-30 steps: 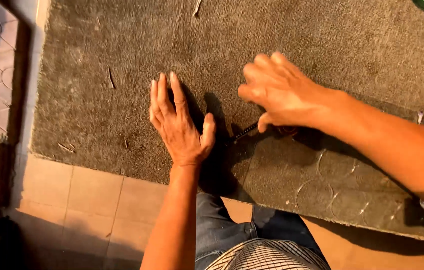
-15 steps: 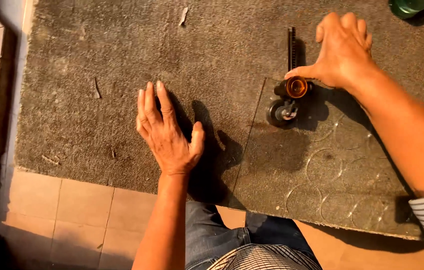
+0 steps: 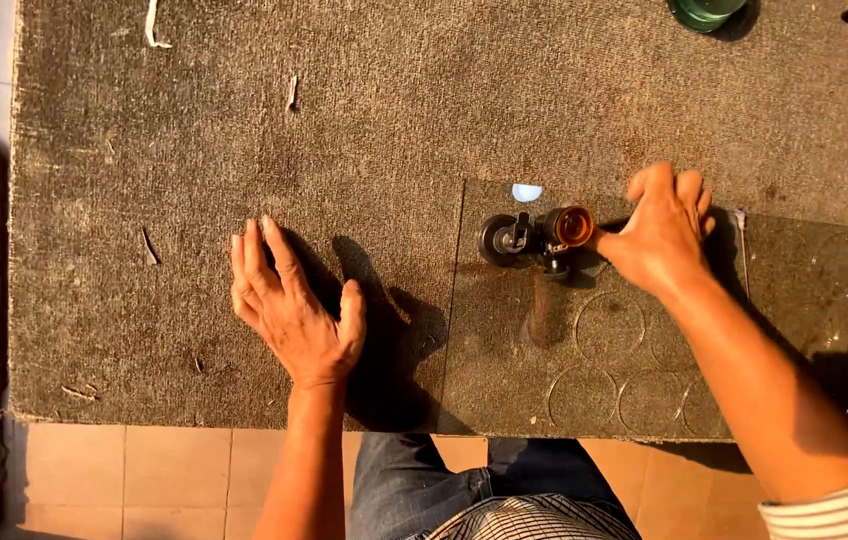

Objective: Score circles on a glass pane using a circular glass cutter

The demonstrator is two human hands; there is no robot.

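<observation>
Left hand (image 3: 296, 312) lies flat on the carpeted bench (image 3: 244, 130), fingers spread, grasping nothing. Right hand (image 3: 659, 236) has its fingers clenched around the cutter (image 3: 536, 238), which sits on the glass sheet (image 3: 644, 330) with circles scored in it. Green pot (image 3: 706, 12) at the far edge.

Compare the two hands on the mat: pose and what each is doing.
The left hand lies flat, fingers spread, holding nothing; the right hand is curled, gripping a black tool with an amber cap. The left rests on bare mat; the right is over the glass sheet. Both are bare.
</observation>
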